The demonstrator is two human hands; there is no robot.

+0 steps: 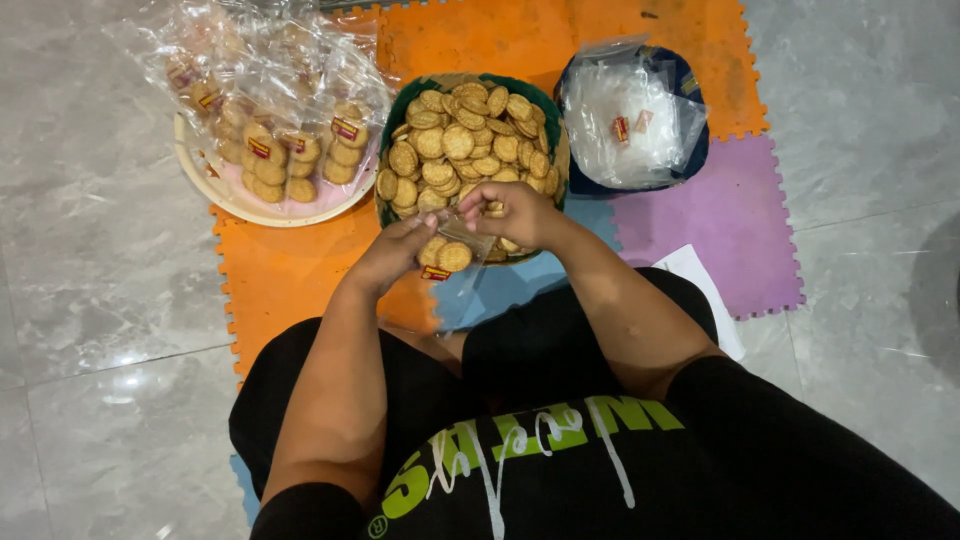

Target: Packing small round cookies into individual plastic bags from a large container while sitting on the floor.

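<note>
Fingers of the left hand (392, 252) pinch a small clear bag (447, 252) (round biscuits inside) over the biscuit basket (466, 140) rim; the right hand (515, 212) is closed on biscuits at its mouth.

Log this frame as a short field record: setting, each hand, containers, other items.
setting: person seated on foam floor mats over grey tiles
left hand: holds a small clear bag with round biscuits inside
right hand: at the bag's mouth, fingers on a biscuit
middle basket: heaped with loose round biscuits
left tray: filled, labelled biscuit bags
right blue container: stack of empty clear bags
other: white paper beside the right leg
</note>
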